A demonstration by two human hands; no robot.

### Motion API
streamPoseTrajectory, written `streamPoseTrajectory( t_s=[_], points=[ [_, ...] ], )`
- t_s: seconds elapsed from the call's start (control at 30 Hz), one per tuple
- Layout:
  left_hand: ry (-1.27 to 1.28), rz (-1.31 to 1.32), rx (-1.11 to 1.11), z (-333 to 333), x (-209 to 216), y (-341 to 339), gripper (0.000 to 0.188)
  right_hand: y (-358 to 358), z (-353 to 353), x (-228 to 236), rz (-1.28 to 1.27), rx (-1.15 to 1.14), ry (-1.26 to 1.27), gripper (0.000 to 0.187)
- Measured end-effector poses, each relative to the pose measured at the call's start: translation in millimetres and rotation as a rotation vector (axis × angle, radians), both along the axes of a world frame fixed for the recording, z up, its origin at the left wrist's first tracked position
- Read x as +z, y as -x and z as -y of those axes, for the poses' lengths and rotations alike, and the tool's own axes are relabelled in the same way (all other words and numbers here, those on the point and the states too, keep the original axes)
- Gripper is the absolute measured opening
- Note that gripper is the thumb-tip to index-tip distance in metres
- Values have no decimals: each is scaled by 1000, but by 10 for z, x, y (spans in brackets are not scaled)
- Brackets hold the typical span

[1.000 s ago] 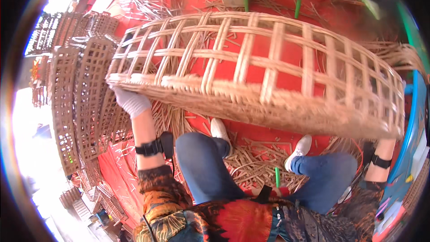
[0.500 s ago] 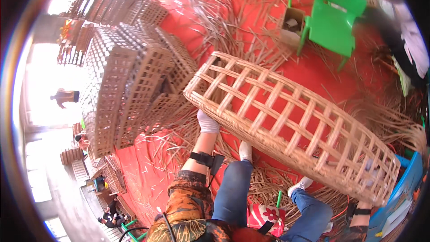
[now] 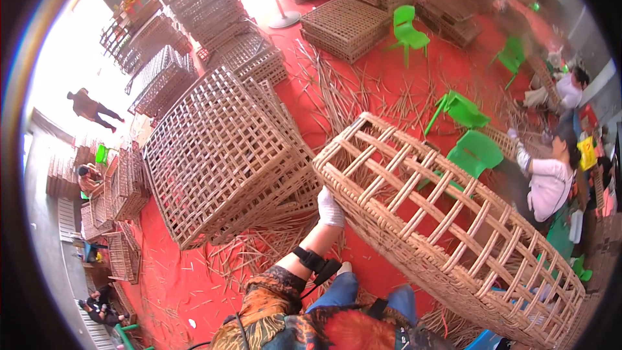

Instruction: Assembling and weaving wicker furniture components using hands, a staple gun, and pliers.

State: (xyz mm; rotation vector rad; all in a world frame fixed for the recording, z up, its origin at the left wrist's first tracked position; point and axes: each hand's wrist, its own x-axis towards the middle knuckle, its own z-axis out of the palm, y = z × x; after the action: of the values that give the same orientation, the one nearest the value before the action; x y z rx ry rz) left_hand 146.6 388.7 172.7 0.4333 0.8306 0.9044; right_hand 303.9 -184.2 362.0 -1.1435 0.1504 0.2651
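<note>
A long brown woven basket (image 3: 414, 181) with an open-lattice side is lifted in front of me, tilted down toward the right. My left hand (image 3: 330, 208), in a pale glove, grips its near edge by the left end. The fingers are partly hidden behind the basket. Pale patches of my gloved right hand (image 3: 539, 303) show through the weave at the lower right end; its fingers are mostly covered. Just left of my left hand lies a stack of large lattice-woven pieces (image 3: 223, 155).
Loose cane strips (image 3: 330, 84) litter the red floor covering (image 3: 168, 285). A green chair (image 3: 476, 153) stands beyond the basket, near a seated co-worker (image 3: 551, 178) at the right. More woven stacks (image 3: 353, 26) stand at the back. A person (image 3: 94, 109) walks at far left.
My view has swung up and shows more of the room. The basket, held by both hands, now sits farther right and lower in the picture. The co-worker at right is now in fuller view.
</note>
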Motion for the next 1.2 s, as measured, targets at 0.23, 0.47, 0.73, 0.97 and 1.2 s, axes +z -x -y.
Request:
streamPoseTrajectory(
  t_s=[0.23, 0.47, 0.73, 0.97, 1.2],
  points=[
    [-25, 57, 68, -970, 813, -485, 39, -678, -1160, 701, 141, 122, -31, 47],
    [30, 122, 208, -2634, 924, -1090, 41, -2160, -2765, 883, 200, 324, -107, 47],
    [-33, 167, 587, -4331, 1138, -1019, 37, -3728, -4942, 1288, 217, 611, -190, 46],
    [-111, 88, 770, -5736, 1132, -982, 27, -4614, -7333, 1468, 222, 882, -332, 46],
    [-333, 23, 551, -7464, 1986, -1436, 26, -5280, -9768, 1606, 62, 1130, -478, 46]
  ],
)
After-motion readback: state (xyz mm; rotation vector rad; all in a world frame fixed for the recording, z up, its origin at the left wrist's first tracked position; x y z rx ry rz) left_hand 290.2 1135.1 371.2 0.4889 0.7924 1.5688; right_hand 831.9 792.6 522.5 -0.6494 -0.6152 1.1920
